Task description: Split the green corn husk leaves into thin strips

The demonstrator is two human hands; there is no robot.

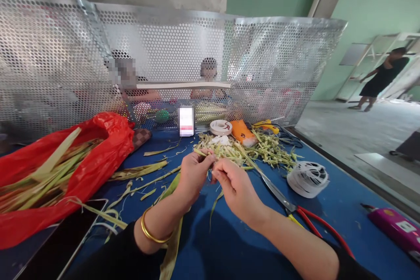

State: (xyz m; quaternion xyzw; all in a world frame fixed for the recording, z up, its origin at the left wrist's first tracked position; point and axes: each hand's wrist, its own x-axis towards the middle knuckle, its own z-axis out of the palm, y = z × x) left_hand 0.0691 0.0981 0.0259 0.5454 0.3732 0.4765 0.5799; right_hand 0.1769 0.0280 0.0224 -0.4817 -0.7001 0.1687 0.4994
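My left hand [193, 173], with a gold bangle at the wrist, pinches a small piece of pale green husk [200, 152] between thumb and fingers. Close against it, my right hand [231, 183] is closed with thumb and fingertips together; what lies between them is too small to make out. A heap of shredded husk [229, 151] lies just beyond both hands. Under my left forearm runs a long husk strip [173, 249]. Scissors with red handles [311, 218] lie beside my right forearm.
A red bag [114, 153] of husks and a dark tablet [62, 245] lie left. Tape roll [221, 127], orange packet [242, 132], white spool [308, 178] and purple tool [395, 227] are on the blue table [262, 245]. Behind a perforated metal screen [177, 39] people sit; another person [382, 78] stands right.
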